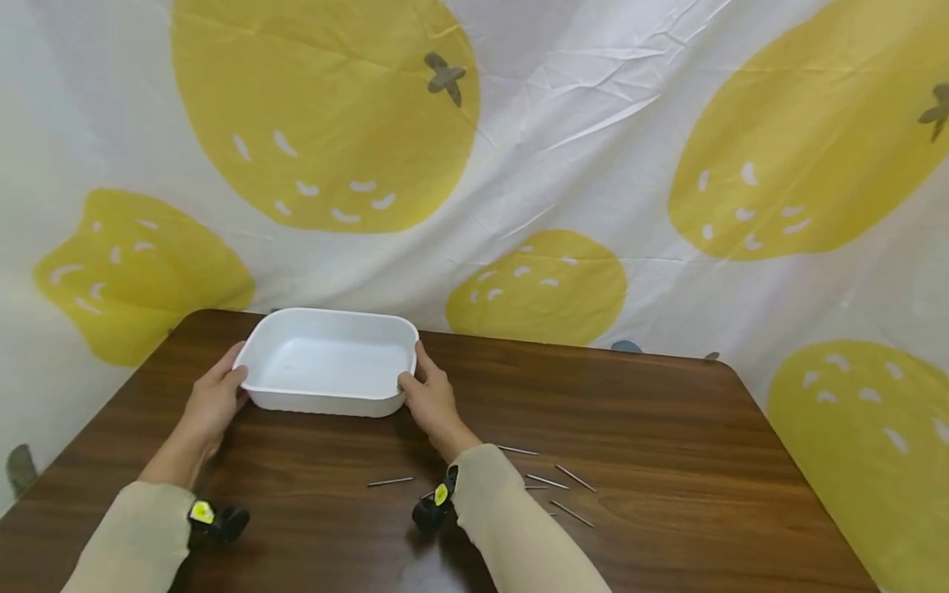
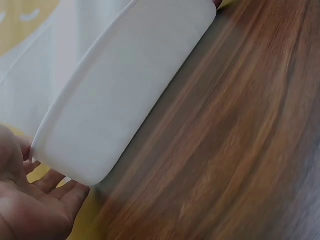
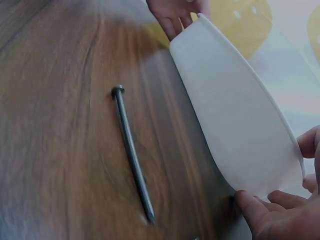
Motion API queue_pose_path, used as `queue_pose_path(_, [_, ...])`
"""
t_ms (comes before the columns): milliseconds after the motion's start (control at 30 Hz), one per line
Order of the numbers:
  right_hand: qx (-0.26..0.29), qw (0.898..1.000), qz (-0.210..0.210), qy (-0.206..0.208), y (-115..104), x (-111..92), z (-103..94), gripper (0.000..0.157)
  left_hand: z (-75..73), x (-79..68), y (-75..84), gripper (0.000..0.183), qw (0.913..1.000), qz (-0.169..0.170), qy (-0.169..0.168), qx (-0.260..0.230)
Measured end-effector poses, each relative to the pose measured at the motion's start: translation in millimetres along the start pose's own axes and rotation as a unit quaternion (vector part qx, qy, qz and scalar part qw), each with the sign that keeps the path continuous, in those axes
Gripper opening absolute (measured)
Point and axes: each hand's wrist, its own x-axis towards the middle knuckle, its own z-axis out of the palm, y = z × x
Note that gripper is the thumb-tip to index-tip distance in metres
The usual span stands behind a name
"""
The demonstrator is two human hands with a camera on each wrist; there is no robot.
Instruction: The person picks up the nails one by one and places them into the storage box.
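A white rectangular plastic tray point(image 1: 326, 403) with rounded corners is held between both hands near the far left part of the table. Its inside shows nothing in it. My left hand point(image 1: 212, 403) grips the left end, thumb at the rim and fingers below. At the opposite end my right hand point(image 1: 432, 403) holds it the same way, with the thumb point(image 3: 309, 142) on the rim and fingertips low on the side. In the right wrist view a steel nail point(image 3: 131, 150) lies on the wood beside the tray.
Several more nails point(image 1: 572, 514) lie scattered on the dark wooden table point(image 1: 652, 428), some partly hidden behind the right forearm. One nail point(image 1: 390, 482) lies apart, left of that wrist. A lemon-patterned cloth point(image 1: 549, 148) hangs behind the table's far edge.
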Motion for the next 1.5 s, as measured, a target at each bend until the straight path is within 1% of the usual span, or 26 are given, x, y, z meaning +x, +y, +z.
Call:
queue_pose_path(133, [-0.012,1.0,0.0,-0.004,2,-1,-7.4,0.075,5.9,0.4,1.9,0.056,0.9999,-0.007,-0.012,-0.004])
queue_pose_path(367, [0.049,0.998,0.015,-0.043,11,-1,-22.6,0.076,17.6,0.6,0.9,0.057,0.9996,-0.012,-0.027,0.0])
queue_pose_path(467, [0.056,0.997,0.02,-0.043,14,0,-30.7,0.076,24.7,0.6,1.4,0.057,0.9993,-0.01,-0.035,0.006])
queue_pose_path(600, [0.06,0.997,0.023,-0.042,17,2,-43.6,0.077,34.9,0.6,3.5,0.057,0.9991,0.003,-0.043,0.001])
queue_pose_path(733, [0.068,0.996,0.029,-0.046,18,3,-59.1,0.077,47.4,0.8,6.7,0.058,0.9987,0.009,-0.049,-0.008])
queue_pose_path(900, [0.078,0.995,0.036,-0.046,22,2,-83.3,0.079,66.9,4.4,10.6,0.059,0.9976,0.018,-0.064,-0.017])
queue_pose_path(1033, [0.106,0.992,0.047,-0.048,25,1,-103.6,0.08,82.1,6.9,12.8,0.06,0.997,0.024,-0.072,-0.02])
queue_pose_path(1133, [0.121,0.99,0.058,-0.052,28,-1,-116.6,0.08,91.3,7.1,14.4,0.06,0.9972,0.026,-0.069,-0.015])
queue_pose_path(1200, [0.115,0.99,0.059,-0.048,29,-2,-124.4,0.08,97.6,6.8,15.7,0.06,0.9971,0.029,-0.069,-0.013])
queue_pose_path(1367, [0.095,0.993,0.06,-0.025,33,-3,-141.5,0.078,115.3,5.5,18.0,0.059,0.9967,0.034,-0.069,-0.026])
queue_pose_path(1500, [0.086,0.994,0.061,-0.019,35,-2,-152.6,0.078,126.2,5.0,18.5,0.059,0.997,0.036,-0.061,-0.029])
